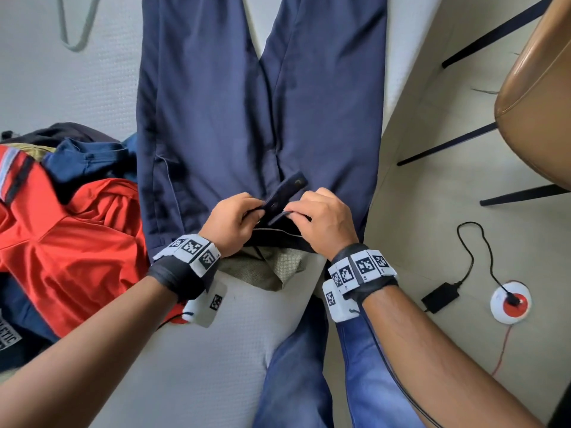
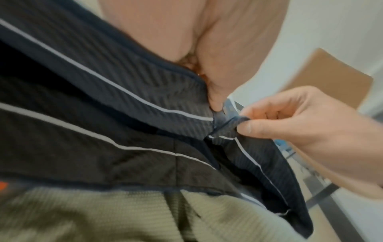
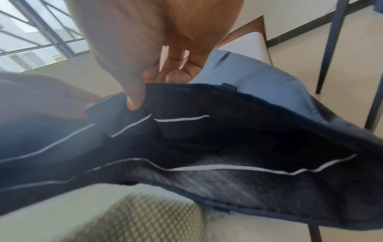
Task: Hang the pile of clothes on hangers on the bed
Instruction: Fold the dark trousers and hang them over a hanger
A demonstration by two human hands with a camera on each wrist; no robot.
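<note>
Navy trousers (image 1: 216, 97) are laid flat on the bed (image 1: 61, 88), waistband at the near edge, legs running away from the grip toward the top of the head view; the long axis is along that line. The waistband (image 1: 278, 234) is opened at the front, showing dark lining with white piping.

Left hand (image 1: 230, 222): fingers are curled closed on the left side of the waistband front, with the tab end (image 1: 289, 189) of the band projecting up and away just beyond the fingertips. Right hand (image 1: 321, 222): thumb and forefinger are pinched narrowly on the opposite flap of the band, confirmed in the left wrist view (image 2: 290, 124). The two hands are nearly touching over the fly.

Whether a button or hook is engaged cannot be told; the fastener is covered by fingers in the head view and blurred in both wrist views. The left fingertips are hidden behind cloth. Trouser hems are cut off at the frame top.

A beige mesh garment (image 1: 265, 271) is seen directly below the grip, partly under the waistband. A pile of clothes (image 1: 68, 236), red on top, is noted left of the grip. A pale hanger (image 1: 77, 23) lies far up-left on the bed. Right of the grip, off the bed: a tan chair (image 1: 534, 97), a black adapter (image 1: 440, 297) with cable.
</note>
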